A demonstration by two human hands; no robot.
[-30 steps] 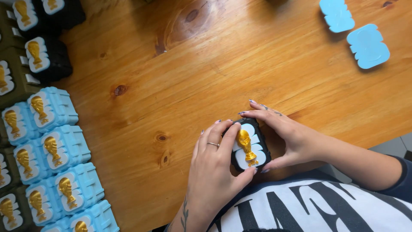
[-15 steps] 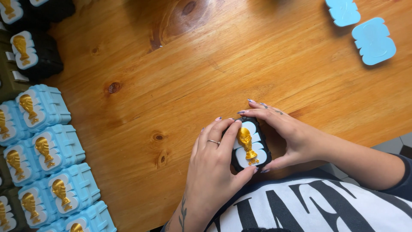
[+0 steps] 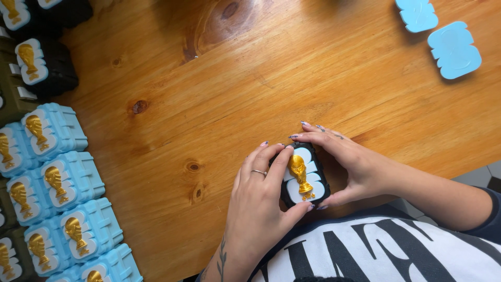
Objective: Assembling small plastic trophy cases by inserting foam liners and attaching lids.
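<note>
Hands [image 3: 261, 203] [image 3: 355, 167] around ridged black box [image 3: 303, 177] with glossy gold trophy [image 3: 299, 173].

A wooden table [image 3: 219, 94] with dark knots fills the view, and along its left edge light blue cases [image 3: 68, 180] lie packed side by side in rows, each topped by a white panel bearing a gold trophy figure. Above them at the far left sit black cases [image 3: 49, 65] of the same shape with the same gold figure, and an olive green case [image 3: 13, 96] lies just beside them. Well apart, at the top right corner, two plain light blue lids [image 3: 453, 49] rest near each other on the wood.
</note>
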